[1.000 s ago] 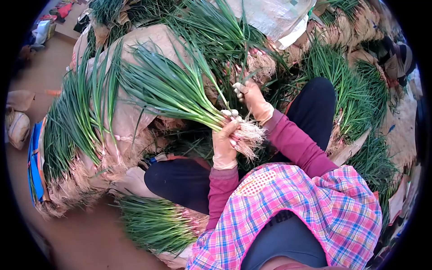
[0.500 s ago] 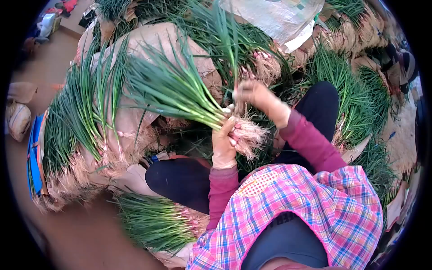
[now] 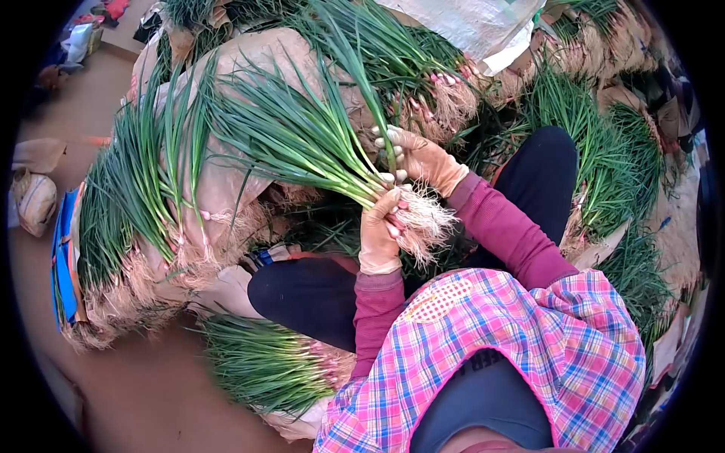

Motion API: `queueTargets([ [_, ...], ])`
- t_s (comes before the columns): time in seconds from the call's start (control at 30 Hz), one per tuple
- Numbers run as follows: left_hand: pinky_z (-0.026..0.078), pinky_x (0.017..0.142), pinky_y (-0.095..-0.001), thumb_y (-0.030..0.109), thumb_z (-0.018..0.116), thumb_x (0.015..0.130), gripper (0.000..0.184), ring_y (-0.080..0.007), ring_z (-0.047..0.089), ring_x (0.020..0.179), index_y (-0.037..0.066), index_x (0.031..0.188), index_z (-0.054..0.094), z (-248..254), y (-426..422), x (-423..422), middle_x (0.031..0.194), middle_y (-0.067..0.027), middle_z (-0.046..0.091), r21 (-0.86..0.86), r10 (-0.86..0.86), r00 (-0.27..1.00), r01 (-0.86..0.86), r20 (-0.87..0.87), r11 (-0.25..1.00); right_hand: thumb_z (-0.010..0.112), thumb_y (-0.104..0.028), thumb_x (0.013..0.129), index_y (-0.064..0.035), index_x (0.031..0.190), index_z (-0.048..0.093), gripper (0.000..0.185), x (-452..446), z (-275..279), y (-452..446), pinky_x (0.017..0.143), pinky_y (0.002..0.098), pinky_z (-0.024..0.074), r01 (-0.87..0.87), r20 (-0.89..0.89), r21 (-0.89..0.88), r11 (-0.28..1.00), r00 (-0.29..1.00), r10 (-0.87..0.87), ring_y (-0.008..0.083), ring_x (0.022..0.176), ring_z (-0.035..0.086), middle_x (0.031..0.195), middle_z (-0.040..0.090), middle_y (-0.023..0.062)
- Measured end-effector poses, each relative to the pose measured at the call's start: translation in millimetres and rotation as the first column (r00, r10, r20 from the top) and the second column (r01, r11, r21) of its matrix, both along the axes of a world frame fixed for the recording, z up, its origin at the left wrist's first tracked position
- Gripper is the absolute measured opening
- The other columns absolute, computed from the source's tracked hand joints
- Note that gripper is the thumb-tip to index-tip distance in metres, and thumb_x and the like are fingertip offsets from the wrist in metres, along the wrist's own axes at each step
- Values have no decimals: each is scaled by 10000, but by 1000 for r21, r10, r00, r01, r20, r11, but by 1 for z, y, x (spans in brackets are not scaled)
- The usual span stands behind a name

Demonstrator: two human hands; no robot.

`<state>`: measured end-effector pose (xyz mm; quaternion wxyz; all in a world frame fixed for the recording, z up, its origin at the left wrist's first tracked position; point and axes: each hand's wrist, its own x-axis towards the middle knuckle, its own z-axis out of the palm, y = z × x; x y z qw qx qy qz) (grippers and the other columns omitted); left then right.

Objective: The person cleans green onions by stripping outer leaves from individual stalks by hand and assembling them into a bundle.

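Observation:
My gloved left hand is wrapped round the lower stems of a bunch of green onions, whose pale roots stick out to the right and long leaves fan to the upper left. Just above the roots, my gloved right hand pinches a green onion stalk that stands nearly upright, its leaves leaning to the upper left. The lower end of this stalk is close to the bunch; whether they touch I cannot tell.
Rows of green onions lie on sacking at the left. A rooted pile lies beyond my hands, with a whitish plastic sheet behind. More onions lie below my left knee, others at the right.
My right hand was near the far pile, blurred, half a second ago. Now it is beside the bunch with a stalk in its fingers. My left hand has kept its hold.

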<state>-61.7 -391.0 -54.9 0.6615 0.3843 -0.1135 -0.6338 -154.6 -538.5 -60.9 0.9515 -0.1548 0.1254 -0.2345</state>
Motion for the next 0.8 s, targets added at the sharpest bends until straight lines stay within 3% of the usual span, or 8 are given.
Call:
queueTargets([
  [0.17, 527, 746, -294, -30, 605, 826, 276, -157, 605, 761, 27, 1094, 575, 12, -2, -8, 1026, -105, 651, -46, 194, 975, -200, -105, 979, 652, -228, 911, -112, 915, 579, 137, 5, 3, 35, 481, 195, 451, 208, -207, -52, 977, 955, -214, 69, 567, 525, 736, 547, -48],
  [0.27, 529, 751, -288, -51, 614, 811, 275, -156, 610, 762, 47, 1066, 581, 1, -1, -5, 1040, -109, 657, 11, 180, 984, -180, -13, 984, 650, -147, 904, -67, 928, 583, 107, -5, -25, 3, 535, 187, 434, 579, -367, -425, 696, 593, -717, 44, 601, 499, 740, 538, -36],
  [0.47, 427, 467, -182, 0, 681, 802, 257, -83, 570, 599, 45, 1040, 595, -11, -3, -9, 838, -33, 622, 123, 110, 978, -133, 179, 983, 691, -79, 833, -14, 1037, 593, 234, 16, -21, 11, 578, 237, 449, 27, -435, -770, 638, 709, -554, 79, 650, 543, 796, 594, 11],
  [0.6, 411, 430, -184, -26, 648, 816, 255, -95, 562, 549, 36, 1055, 583, -17, 1, -6, 785, -60, 615, 165, 54, 969, -96, 241, 982, 669, -107, 829, 3, 985, 548, 226, 23, -4, 22, 662, 348, 498, -254, -615, -784, 567, 441, -653, 249, 740, 639, 773, 624, 149],
  [0.63, 412, 428, -184, -26, 651, 813, 255, -99, 566, 557, 34, 1052, 585, -17, 0, -8, 784, -58, 615, 157, 72, 970, -110, 231, 982, 639, -127, 845, -5, 963, 534, 199, 24, -12, 24, 631, 380, 499, -343, -404, -894, 288, 337, -851, 288, 713, 643, 775, 613, 193],
  [0.67, 413, 427, -185, -27, 655, 810, 255, -103, 571, 565, 33, 1049, 586, -18, 0, -10, 783, -57, 615, 149, 92, 971, -127, 221, 981, 624, -123, 852, 2, 950, 521, 190, 23, -9, 28, 590, 392, 490, -192, -467, -884, 426, 374, -801, 255, 622, 626, 732, 586, 185],
  [0.73, 452, 476, -194, -48, 649, 804, 260, -114, 593, 617, 23, 1047, 588, -18, -5, -13, 814, -54, 620, 146, 100, 979, -127, 180, 981, 596, -108, 897, 10, 950, 546, 139, 23, -31, 21, 578, 327, 485, 11, -298, -942, 334, 423, -856, 202, 657, 613, 764, 634, 55],
  [0.8, 503, 581, -222, -60, 635, 806, 260, -123, 611, 678, 13, 1051, 590, -17, -9, -14, 898, -64, 643, 57, 165, 983, -170, 83, 984, 577, -113, 918, -39, 937, 566, 77, 14, -42, 22, 508, 251, 456, 304, -429, -601, 739, 658, -619, 122, 571, 565, 760, 628, 19],
])
